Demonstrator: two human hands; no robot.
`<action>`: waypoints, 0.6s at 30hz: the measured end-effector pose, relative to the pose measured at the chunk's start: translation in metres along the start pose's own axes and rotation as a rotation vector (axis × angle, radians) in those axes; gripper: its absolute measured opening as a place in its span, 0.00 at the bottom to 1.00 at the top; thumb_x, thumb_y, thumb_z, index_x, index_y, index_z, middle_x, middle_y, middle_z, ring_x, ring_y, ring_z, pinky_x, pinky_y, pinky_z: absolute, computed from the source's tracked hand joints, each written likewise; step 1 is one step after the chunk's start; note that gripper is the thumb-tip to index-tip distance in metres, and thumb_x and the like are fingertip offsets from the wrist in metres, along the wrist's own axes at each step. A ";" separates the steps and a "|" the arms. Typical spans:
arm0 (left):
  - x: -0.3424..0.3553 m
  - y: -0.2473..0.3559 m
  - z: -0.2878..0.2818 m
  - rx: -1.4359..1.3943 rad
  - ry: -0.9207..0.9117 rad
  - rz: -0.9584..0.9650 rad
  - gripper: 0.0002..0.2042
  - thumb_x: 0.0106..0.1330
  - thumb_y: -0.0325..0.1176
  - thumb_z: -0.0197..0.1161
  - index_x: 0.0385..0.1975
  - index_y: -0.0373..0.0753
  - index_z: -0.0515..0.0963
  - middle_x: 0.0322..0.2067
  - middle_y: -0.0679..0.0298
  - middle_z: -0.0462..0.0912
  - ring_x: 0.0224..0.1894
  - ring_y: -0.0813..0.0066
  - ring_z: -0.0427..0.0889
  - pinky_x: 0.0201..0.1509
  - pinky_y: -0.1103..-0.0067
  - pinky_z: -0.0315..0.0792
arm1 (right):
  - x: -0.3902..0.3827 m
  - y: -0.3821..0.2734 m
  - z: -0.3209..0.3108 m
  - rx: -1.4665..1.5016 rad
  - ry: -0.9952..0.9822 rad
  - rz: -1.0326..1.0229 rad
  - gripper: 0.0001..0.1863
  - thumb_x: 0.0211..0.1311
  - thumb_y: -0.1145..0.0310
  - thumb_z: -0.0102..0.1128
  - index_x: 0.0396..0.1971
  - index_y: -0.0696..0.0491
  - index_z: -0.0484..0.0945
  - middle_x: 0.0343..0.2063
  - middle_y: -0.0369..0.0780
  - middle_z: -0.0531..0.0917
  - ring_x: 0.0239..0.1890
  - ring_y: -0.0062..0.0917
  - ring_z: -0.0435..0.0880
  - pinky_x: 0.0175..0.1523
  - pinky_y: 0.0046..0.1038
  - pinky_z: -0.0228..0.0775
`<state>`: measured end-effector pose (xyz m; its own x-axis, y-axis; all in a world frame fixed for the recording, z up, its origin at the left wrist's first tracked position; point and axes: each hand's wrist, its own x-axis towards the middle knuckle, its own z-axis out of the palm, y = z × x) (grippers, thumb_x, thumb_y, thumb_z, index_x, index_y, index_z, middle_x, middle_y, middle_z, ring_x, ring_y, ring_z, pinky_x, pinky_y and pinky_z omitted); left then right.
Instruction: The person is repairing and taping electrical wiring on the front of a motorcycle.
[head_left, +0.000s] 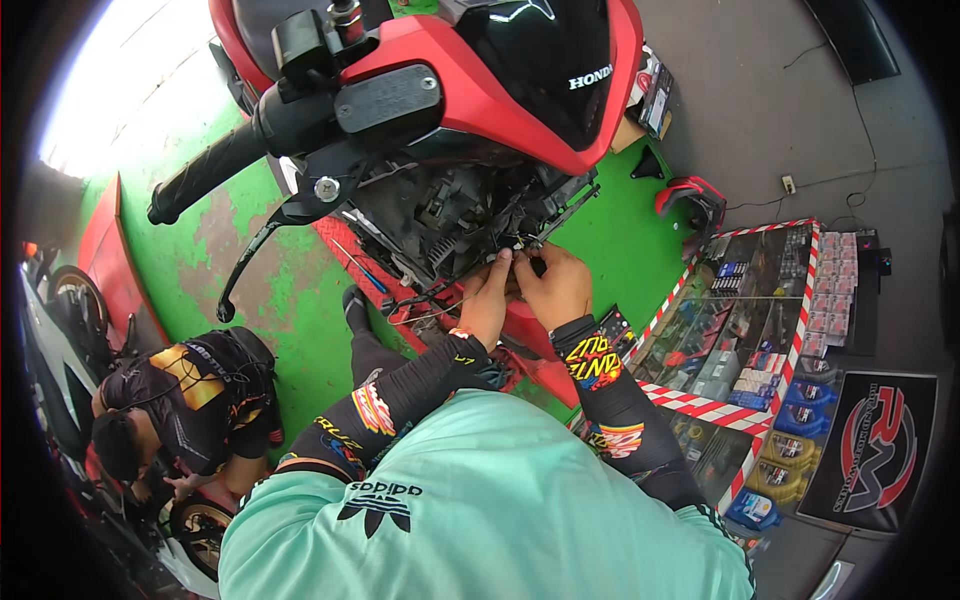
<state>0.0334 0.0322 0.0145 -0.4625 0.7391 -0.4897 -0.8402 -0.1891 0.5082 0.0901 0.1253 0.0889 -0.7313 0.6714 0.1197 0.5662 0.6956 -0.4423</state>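
Both my hands meet at the opened front of a red and black scooter point(500, 90), just under its cowl. My left hand point(485, 303) has its fingers pinched at the exposed wiring point(510, 222). Close beside it, my right hand point(557, 286) is closed too, thumb and fingertips almost touching the left ones. Something small and pale shows between the fingertips, too small to name. A thin cable point(425, 316) runs by my left hand. Dark frame parts point(430, 215) lie bare above the hands. The handlebar grip point(215, 170) and brake lever point(255, 255) stick out to the left.
A screwdriver point(372, 281) with a blue handle lies on a red platform point(335, 240) left of my hands. At right stands a glass display case point(700, 330) with striped edging. Another person point(190, 400) crouches at lower left beside a motorcycle wheel point(200, 530). A red body panel point(115, 260) stands behind.
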 end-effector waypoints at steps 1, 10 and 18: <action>0.002 0.000 0.000 -0.010 -0.003 -0.001 0.19 0.79 0.45 0.58 0.55 0.33 0.77 0.50 0.58 0.85 0.52 0.68 0.86 0.58 0.73 0.78 | -0.001 0.002 0.002 -0.005 0.013 0.014 0.15 0.62 0.59 0.66 0.30 0.58 0.85 0.28 0.50 0.87 0.31 0.47 0.86 0.38 0.44 0.77; 0.025 -0.008 -0.012 0.174 -0.107 -0.068 0.15 0.78 0.41 0.60 0.47 0.32 0.82 0.40 0.62 0.86 0.42 0.76 0.85 0.51 0.78 0.78 | -0.025 0.018 0.014 0.271 0.130 0.204 0.09 0.65 0.68 0.68 0.32 0.60 0.84 0.22 0.42 0.86 0.23 0.24 0.84 0.32 0.29 0.73; 0.026 -0.008 -0.015 0.340 -0.099 0.028 0.13 0.76 0.36 0.62 0.46 0.29 0.82 0.40 0.64 0.86 0.44 0.81 0.82 0.50 0.82 0.75 | -0.028 0.026 0.032 0.507 0.160 0.348 0.10 0.69 0.69 0.66 0.31 0.60 0.82 0.20 0.36 0.83 0.22 0.16 0.77 0.30 0.25 0.69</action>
<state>0.0243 0.0434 -0.0132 -0.4399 0.7992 -0.4096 -0.6775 0.0040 0.7355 0.1125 0.1164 0.0459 -0.4489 0.8936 0.0076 0.4812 0.2488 -0.8405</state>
